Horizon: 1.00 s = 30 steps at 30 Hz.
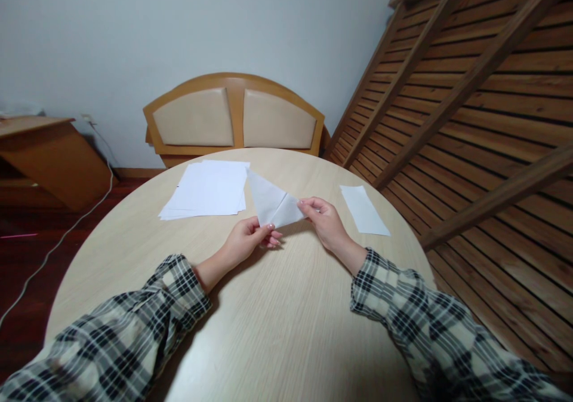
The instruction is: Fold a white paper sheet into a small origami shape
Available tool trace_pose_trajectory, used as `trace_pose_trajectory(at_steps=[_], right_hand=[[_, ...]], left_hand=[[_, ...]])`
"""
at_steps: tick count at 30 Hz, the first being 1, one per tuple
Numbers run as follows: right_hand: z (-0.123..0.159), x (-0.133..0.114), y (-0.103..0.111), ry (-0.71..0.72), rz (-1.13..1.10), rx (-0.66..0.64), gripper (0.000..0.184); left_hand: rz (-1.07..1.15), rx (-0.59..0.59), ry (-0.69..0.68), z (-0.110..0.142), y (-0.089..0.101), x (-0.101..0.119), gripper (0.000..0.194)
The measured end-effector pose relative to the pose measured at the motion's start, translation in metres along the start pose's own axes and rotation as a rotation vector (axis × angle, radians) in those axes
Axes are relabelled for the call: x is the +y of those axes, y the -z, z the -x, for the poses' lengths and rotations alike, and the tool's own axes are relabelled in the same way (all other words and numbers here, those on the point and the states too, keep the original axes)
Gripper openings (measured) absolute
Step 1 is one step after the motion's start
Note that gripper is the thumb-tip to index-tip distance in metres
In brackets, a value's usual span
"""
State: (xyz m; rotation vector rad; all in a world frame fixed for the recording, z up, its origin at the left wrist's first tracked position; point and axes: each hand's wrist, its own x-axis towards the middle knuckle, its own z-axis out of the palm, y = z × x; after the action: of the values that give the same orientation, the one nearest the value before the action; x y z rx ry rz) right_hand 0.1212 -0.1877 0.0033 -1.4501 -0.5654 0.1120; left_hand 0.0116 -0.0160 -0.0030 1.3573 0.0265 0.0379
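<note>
A white sheet of paper folded into a triangle (272, 200) is held up over the table, with a crease running across its middle. My left hand (254, 233) pinches its lower corner between thumb and fingers. At the right corner, my right hand (323, 218) grips the paper with thumb and forefinger. Beyond my left hand lies a stack of white paper (208, 188), its sheets slightly out of line. A narrow strip of white paper (364, 209) rests flat to the right of my right hand.
The round pale wooden table (286, 318) carries all the paper. Behind it stands a padded headboard (237, 112) against the wall. Wooden slats (483, 151) lean along the right side. At the left are a brown desk (49, 157) and a white cable (67, 232) on the floor.
</note>
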Motion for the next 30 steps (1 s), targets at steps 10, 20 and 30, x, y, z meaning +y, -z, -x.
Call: trace_pose_trajectory(at_steps=[10,20,30], right_hand=[[0.005,-0.012,-0.001,0.115,0.158,0.065,0.022],[0.012,-0.017,-0.01,0.131,0.2,0.096,0.021],[0.017,-0.022,-0.014,0.08,0.188,0.079,0.023]], left_hand=[[0.039,0.002,0.002,0.0,-0.001,0.001,0.021],[-0.012,0.069,-0.028,0.001,-0.003,0.006,0.028],[-0.111,0.087,-0.038,0.003,-0.005,0.012,0.028]])
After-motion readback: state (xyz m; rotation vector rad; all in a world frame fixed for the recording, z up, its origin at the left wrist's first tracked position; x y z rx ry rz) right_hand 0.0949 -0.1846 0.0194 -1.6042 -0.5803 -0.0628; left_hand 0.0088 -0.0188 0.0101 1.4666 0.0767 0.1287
